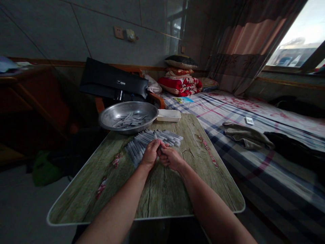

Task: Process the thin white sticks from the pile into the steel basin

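Observation:
Over the middle of the table, my left hand [150, 151] and my right hand [170, 156] meet with fingers closed at the same spot. A pale, slim pen seems to be pinched between them; its whitish end shows just above my left fingertips, and the rest is hidden by the fingers. Right behind the hands lies a spread pile of pens [142, 140], whitish translucent barrels with dark ends, blurred toward the left. More loose pens [132, 119] rest inside a wide steel basin [109, 122] at the table's far left.
A shallow white tray [169, 116] stands beside the basin on the wood-patterned table [172, 196]. Behind the basin, a black monitor [111, 79] leans on a wooden chair. To the right is a bed [215, 112] with folded bedding [180, 84] and clothes [246, 135].

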Motion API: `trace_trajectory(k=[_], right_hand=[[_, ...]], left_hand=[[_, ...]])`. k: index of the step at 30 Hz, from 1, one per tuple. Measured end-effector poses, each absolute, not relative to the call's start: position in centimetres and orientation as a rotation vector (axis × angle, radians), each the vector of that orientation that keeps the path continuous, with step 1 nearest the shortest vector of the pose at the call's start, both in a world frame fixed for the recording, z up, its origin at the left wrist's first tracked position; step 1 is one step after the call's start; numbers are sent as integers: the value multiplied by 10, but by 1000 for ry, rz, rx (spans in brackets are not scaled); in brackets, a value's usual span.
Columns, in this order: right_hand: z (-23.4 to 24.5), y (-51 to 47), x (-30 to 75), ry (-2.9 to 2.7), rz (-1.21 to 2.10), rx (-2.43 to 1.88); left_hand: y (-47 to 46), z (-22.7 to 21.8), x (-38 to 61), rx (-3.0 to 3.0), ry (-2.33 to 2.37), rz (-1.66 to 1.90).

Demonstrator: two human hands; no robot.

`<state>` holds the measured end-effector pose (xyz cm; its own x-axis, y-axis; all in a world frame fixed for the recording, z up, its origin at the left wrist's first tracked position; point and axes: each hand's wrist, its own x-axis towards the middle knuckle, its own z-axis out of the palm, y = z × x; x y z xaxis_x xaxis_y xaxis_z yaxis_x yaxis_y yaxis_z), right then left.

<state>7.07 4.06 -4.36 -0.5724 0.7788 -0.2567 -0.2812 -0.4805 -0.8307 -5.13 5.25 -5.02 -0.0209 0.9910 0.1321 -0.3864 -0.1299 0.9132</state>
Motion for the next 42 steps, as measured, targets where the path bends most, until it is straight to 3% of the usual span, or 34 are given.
trace_trajectory(k=[19,34,42], right_hand=[[-44,38,67,-861,2152,-699],[-40,34,61,-922,2128,-857],[-45,33,52,-984,1786,-955]], left_hand=[[47,-45,-53,712,729,1322],[44,-44,-50,688,722,1383],[51,-54,-35,721,945,1548]])
